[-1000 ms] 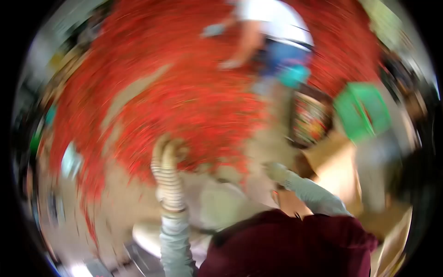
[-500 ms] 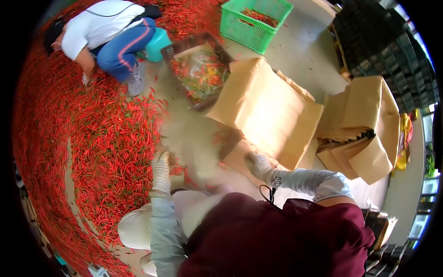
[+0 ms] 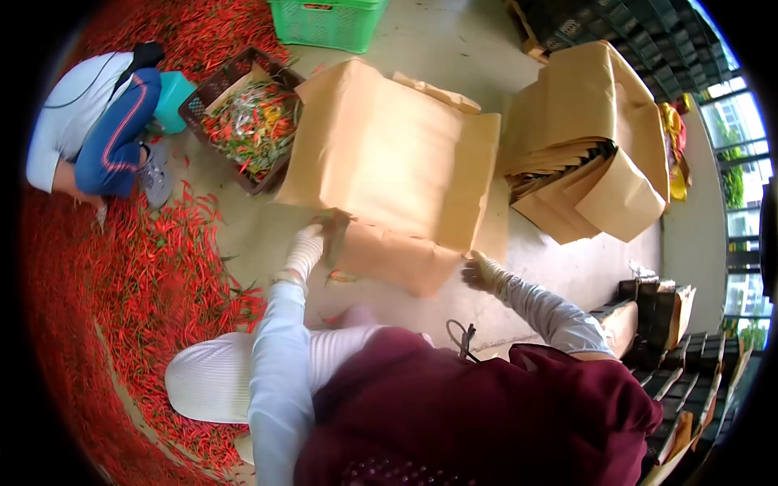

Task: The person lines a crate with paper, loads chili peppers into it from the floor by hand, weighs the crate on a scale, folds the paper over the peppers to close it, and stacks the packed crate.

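Note:
A box lined with brown paper [image 3: 397, 154] stands on the floor in front of me, its paper flaps spread outward. At its near left corner, my gloved left hand [image 3: 311, 245] has its fingers closed on the edge. My gloved right hand [image 3: 486, 271] is at the near right corner, fingers curled against the paper; its fingertips are partly in shadow. A brown paper flap [image 3: 397, 257] hangs down between my two hands.
Red chilies [image 3: 162, 300] cover the floor at left, where a person [image 3: 105, 121] crouches. A brown crate [image 3: 251, 121] of chilies and a green crate [image 3: 328, 24] lie beyond. Stacked brown paper [image 3: 583, 138] is at right, with black crates [image 3: 648, 49] behind. Someone's white hat [image 3: 211, 377] is beside my left arm.
The view has shifted, so the surroundings appear further left and higher. My left hand has moved from beside the chilies to the box's corner. My right hand has moved to its right corner.

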Demonstrator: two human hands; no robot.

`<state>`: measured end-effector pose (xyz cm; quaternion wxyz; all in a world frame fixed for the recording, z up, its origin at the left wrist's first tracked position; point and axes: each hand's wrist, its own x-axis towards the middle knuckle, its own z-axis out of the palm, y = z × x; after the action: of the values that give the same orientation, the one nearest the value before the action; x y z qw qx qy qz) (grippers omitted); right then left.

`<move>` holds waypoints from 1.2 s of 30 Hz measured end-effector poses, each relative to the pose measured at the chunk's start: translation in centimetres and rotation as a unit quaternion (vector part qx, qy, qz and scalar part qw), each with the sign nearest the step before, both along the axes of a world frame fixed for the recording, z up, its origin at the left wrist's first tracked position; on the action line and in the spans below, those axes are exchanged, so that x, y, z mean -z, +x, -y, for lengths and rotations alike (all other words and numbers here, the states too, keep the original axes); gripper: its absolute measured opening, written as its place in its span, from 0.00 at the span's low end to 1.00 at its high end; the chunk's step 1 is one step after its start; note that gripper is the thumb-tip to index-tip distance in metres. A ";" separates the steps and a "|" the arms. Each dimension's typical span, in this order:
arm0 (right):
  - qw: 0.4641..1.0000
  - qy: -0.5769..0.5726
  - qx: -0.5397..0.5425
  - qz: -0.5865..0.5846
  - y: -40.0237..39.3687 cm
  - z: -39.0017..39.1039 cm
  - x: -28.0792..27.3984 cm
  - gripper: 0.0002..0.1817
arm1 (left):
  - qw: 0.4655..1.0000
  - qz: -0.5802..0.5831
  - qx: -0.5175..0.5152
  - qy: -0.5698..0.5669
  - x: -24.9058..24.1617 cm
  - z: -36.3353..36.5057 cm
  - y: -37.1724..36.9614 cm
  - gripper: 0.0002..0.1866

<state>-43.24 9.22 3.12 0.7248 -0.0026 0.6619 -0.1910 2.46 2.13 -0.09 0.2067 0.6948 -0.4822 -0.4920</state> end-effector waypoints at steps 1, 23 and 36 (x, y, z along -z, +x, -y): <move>0.999 -0.036 -0.017 -0.003 1.4 -0.2 -0.5 0.25 | 0.998 0.065 0.023 0.005 1.5 1.3 -0.6 0.14; 0.890 -0.326 0.207 -0.241 5.3 2.5 -6.1 0.10 | 0.949 -0.266 -0.101 0.133 -5.2 2.5 -2.8 0.40; 0.859 -0.450 0.152 -0.193 9.5 0.3 -14.8 0.12 | 0.966 0.033 -0.027 -0.254 -24.5 9.3 -8.7 0.33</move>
<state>-33.73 8.93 17.97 0.4645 -0.2650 0.6224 -0.5716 -6.29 -7.14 24.41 0.3733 0.6483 -0.5788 -0.3246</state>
